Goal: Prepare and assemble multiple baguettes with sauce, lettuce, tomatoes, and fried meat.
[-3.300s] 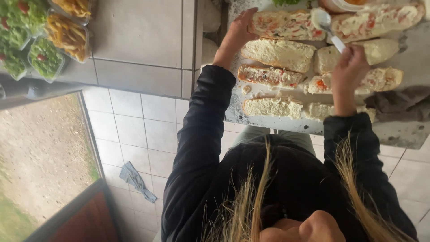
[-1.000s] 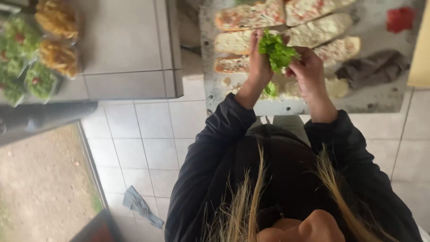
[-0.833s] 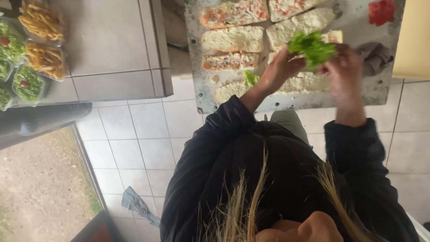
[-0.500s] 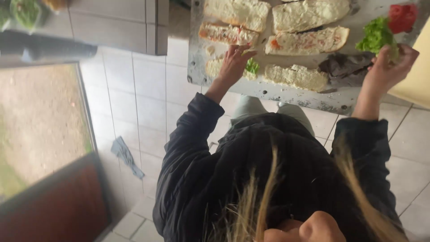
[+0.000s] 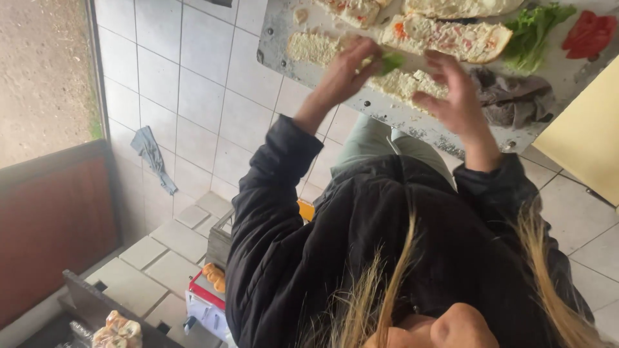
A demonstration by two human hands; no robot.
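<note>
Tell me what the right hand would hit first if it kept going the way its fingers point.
Probably the lettuce piece held by the left hand: the right hand points its fingers toward it, above the bread. Depth is unclear, so it may meet the bread first.

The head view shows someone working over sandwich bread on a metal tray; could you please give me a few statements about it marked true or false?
1. The left hand holds a small green lettuce piece. True.
2. The right hand holds a knife. False: its fingers are spread and hold nothing.
3. A bunch of lettuce lies beside red tomato slices. True.
4. The grey cloth lies on the floor. False: it lies on the metal tray.
</note>
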